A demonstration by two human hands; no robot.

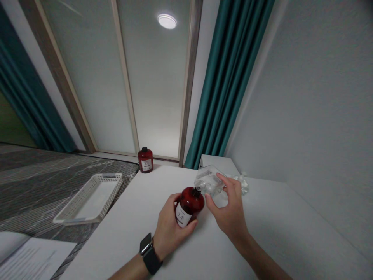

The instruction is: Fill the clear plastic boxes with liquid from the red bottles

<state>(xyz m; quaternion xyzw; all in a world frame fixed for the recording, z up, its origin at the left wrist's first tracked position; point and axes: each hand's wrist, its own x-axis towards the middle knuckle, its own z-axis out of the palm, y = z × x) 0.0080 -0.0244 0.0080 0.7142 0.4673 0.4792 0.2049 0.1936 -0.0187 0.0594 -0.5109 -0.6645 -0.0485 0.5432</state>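
Head view, lower centre: I see the left hand point(175, 224) clamped round a glossy dark-red round-shouldered bottle point(191, 202), the right hand point(230, 206) gripping a tilted, transparent square-bodied bottle point(210, 177) by its mouth; unsteady holding could misalign them, causing spills.

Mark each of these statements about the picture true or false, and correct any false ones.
1. The left hand holds a dark red bottle. True.
2. The clear container at the right hand stands upright. False: the clear container is tilted.
3. Another red bottle stands on the white table. True.
4. The watch is on the right wrist. False: the watch is on the left wrist.
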